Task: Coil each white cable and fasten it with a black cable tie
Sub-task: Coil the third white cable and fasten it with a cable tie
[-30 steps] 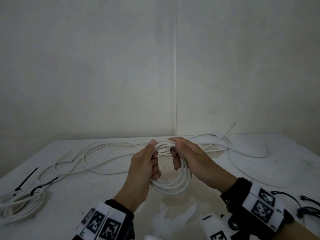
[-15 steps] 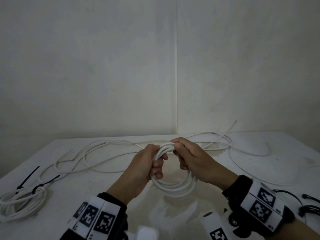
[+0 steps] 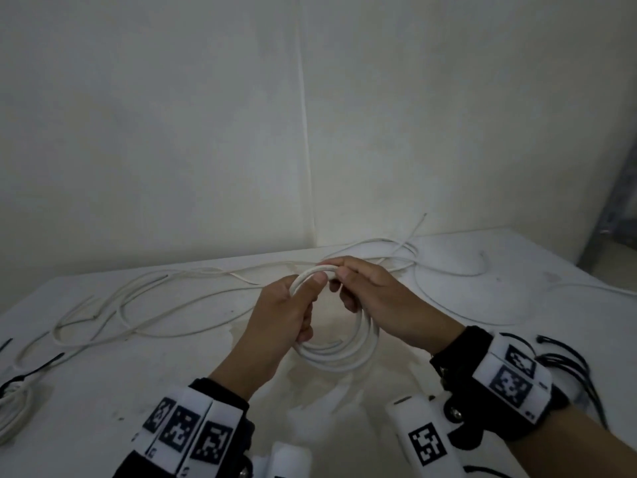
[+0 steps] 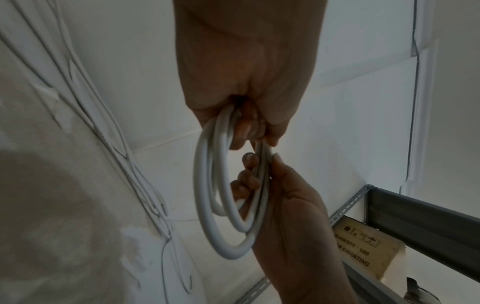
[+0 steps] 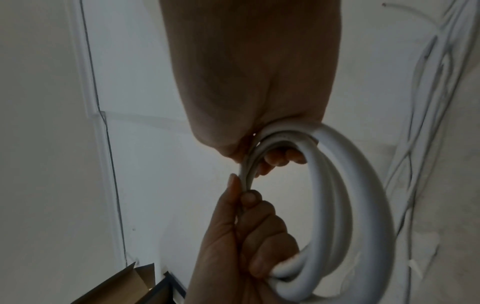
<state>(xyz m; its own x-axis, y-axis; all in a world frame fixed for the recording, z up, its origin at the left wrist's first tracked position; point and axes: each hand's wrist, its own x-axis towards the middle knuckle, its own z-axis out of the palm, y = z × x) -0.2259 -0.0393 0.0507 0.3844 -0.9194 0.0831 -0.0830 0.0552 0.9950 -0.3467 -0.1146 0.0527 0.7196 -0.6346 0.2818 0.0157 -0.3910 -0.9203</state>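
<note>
A white cable coil [image 3: 344,357] of several loops hangs between my hands above the white table [image 3: 103,391]. My left hand [image 3: 303,294] grips the coil's left side, thumb pressed over the top strands. My right hand [image 3: 344,281] pinches the coil's top next to that thumb. In the left wrist view the coil [image 4: 207,195] hangs from my left hand [image 4: 246,123], and the right hand [image 4: 259,174] curls round it. In the right wrist view the coil [image 5: 363,205] runs from my right hand [image 5: 272,156] to my left hand [image 5: 249,216]. Black cable ties [image 3: 565,360] lie behind my right wrist.
Loose white cables [image 3: 172,305] sprawl over the far half of the table up to the wall corner. A coiled cable [image 3: 13,405] with a black tie [image 3: 24,374] lies at the left edge. A metal shelf frame [image 4: 415,216] and a cardboard box [image 4: 363,246] stand to the right.
My hands have drawn together at the coil's top, and my left thumb now lies over the strands. The coil stays in both hands, its loops a little tighter.
</note>
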